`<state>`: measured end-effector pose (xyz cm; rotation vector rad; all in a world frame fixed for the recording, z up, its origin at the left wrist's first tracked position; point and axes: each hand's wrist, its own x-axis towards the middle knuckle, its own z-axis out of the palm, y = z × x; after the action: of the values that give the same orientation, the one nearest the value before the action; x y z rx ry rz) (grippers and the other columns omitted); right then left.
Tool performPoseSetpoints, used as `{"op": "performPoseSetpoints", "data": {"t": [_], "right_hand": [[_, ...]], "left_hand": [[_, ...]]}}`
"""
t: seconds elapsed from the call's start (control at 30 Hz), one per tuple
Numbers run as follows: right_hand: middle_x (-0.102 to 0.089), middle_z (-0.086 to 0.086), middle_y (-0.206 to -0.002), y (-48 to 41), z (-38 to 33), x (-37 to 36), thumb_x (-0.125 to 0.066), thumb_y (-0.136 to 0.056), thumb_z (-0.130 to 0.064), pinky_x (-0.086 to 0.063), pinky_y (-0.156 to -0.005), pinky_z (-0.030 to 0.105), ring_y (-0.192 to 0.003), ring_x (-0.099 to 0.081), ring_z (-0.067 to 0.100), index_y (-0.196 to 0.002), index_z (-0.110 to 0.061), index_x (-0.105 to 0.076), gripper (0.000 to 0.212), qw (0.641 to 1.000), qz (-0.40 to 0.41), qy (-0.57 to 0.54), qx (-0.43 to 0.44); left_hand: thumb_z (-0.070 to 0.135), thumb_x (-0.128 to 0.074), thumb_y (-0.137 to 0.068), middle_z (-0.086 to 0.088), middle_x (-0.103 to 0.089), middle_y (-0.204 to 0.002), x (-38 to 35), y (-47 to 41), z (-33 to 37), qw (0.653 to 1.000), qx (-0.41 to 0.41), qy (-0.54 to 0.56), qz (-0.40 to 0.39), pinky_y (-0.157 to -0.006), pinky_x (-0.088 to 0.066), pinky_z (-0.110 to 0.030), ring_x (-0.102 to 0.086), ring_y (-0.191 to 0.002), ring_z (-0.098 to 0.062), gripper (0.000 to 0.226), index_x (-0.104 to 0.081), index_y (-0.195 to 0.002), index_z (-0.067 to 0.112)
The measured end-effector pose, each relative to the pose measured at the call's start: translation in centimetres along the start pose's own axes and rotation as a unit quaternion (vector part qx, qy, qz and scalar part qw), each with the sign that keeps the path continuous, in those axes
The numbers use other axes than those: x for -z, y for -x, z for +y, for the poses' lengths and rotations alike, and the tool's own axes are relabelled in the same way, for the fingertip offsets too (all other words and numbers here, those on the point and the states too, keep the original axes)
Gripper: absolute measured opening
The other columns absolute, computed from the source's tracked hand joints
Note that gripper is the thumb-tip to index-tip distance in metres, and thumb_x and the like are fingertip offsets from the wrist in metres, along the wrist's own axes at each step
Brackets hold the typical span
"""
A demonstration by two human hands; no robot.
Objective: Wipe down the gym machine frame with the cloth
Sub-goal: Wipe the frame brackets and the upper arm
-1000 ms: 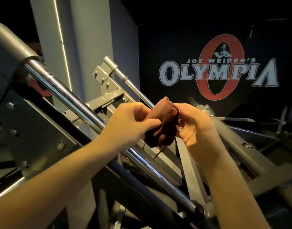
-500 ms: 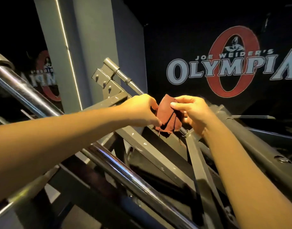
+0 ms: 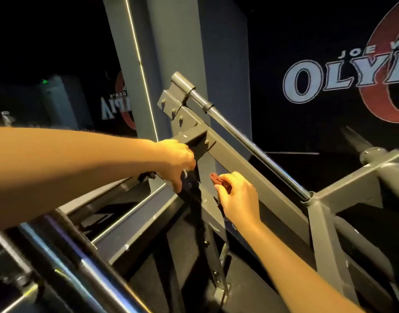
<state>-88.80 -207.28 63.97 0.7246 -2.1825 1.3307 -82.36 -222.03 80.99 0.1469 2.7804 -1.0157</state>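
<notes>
Beside the grey frame (image 3: 239, 159), right hand (image 3: 238, 199) grips bunched maroon cloth (image 3: 217, 179).

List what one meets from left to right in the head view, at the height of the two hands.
Left hand → red cloth → right hand → sloping grey frame beam → dark round rod → grey frame crossbar at the far right.

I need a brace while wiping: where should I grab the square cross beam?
Probably the cross beam near its bolted end, from above-left, where the left hand is: flat faces suit a wrapped grip, clear of the right hand holding the cloth.
</notes>
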Motion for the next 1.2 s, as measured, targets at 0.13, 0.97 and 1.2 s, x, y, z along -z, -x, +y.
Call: {"op": "performPoseSetpoints", "data": {"t": [0.13,0.97,1.2], "right_hand": [[-0.067,-0.006,-0.103,-0.6,-0.8,-3.8,-0.07,-0.097,-0.028,-0.054,-0.075,0.017,-0.092,-0.06,0.007,-0.121,-0.018,-0.074,0.026,0.996,-0.018,-0.039,0.081],[-0.055,-0.015,-0.089,-0.5,1.9,-5.8,-0.074,-0.094,-0.022,-0.044,-0.067,0.015,-0.085,-0.055,0.009,-0.11,-0.019,-0.079,0.017,0.992,-0.029,-0.078,0.093],[-0.052,-0.008,-0.118,-2.4,-1.4,-7.1,-0.073,-0.094,-0.022,-0.049,-0.086,0.008,-0.114,-0.046,-0.005,-0.119,-0.022,-0.075,0.025,0.978,-0.061,-0.162,0.113]], "left_hand": [[0.063,-0.072,-0.083,0.005,-0.049,-0.149,-2.2,-0.7,-2.1,0.999,0.033,-0.025,0.019,-0.115,-0.037,-0.039,-0.04,-0.14,-0.019,0.075,-0.05,-0.147,0.029],[0.079,-0.068,-0.074,0.003,-0.044,-0.105,-3.2,-0.2,-5.9,0.971,0.216,0.05,0.094,-0.086,-0.031,-0.032,-0.036,-0.099,-0.016,0.079,-0.065,-0.124,0.018],[0.084,-0.064,-0.073,0.001,-0.047,-0.12,-3.4,0.0,-5.5,0.978,0.187,0.005,0.092,-0.096,-0.037,-0.036,-0.041,-0.109,-0.019,0.093,-0.051,-0.143,0.024]]}}
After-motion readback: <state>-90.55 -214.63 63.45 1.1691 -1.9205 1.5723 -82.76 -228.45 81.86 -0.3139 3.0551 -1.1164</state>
